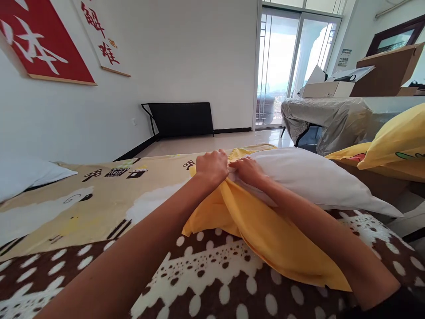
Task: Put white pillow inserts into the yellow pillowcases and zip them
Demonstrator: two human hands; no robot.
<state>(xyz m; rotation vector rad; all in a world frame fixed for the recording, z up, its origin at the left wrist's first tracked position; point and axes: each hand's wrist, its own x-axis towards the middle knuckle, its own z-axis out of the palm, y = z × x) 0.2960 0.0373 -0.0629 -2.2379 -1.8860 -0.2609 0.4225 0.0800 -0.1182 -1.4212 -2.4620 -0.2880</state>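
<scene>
Head view, 1 camera, 2 bare hands on my feed. I have both hands near the middle, side by side above the bedding, knuckles up and almost touching.

Left hand (211, 165): curled into a fist, gripping the gathered yellow cloth (285, 241). Right hand (247, 171): fingers bent and pinching the near-left end of a white pillow (308, 177). The fingertips are hidden from me, so I cannot tell whether that pinch also takes in some yellow cloth.

I log the yellow cloth as draping from the hands toward the camera, 1 long fold running under the right forearm and onto a brown blanket (224, 294) with white dots. A smaller bunch of it shows just beyond the hands. The white pillow lies on its side of the bed to the right, its far corner pointing right.

Surroundings, as I see them: beige sheet (113, 195) with sheep print beyond the blanket; a second white pillow (26, 177) at the left edge; a yellow pillow (398, 137) at the right edge. Farther off, I note a black panel (181, 118) against the wall and a plastic-draped table (327, 115) bearing boxes (388, 73).
</scene>
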